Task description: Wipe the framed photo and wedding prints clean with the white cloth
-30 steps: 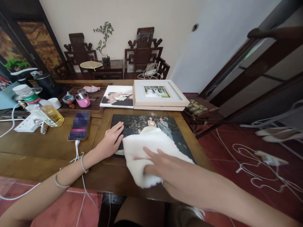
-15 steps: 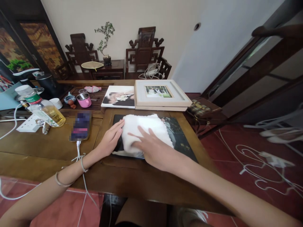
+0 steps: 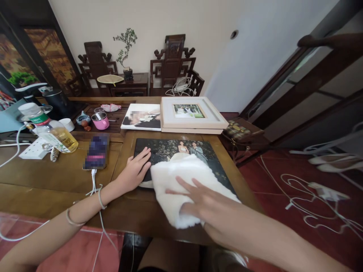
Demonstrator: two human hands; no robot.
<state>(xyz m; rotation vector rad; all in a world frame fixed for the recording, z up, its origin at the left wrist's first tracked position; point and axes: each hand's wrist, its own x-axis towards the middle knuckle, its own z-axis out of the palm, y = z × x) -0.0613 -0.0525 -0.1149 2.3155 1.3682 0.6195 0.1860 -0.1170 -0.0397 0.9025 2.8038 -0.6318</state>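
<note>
A dark photo album [image 3: 160, 149] with a couple printed on its cover lies flat on the wooden table. My left hand [image 3: 134, 172] rests on its left edge, palm down, with the fingers stretched out. Across the album's lower right part spreads a fluffy white cloth [image 3: 181, 173], which hangs over the near edge onto the table. My right hand [image 3: 205, 204] presses on the cloth from above, fingers apart on top and the thumb by a fold at its near edge. The cloth hides much of the cover.
Behind the album lie a white photo book [image 3: 141, 117] and a pale framed photo [image 3: 195, 109]. To the left are a phone [image 3: 96, 151] on a cable, a bottle [image 3: 53, 130], a power strip [image 3: 34, 148] and a pink cup [image 3: 100, 120]. A plaid bag [image 3: 236, 128] sits at right.
My right hand has drawn the cloth toward me and to the right, uncovering the couple on the cover. My left hand stays at the album's left edge, moved only slightly.
</note>
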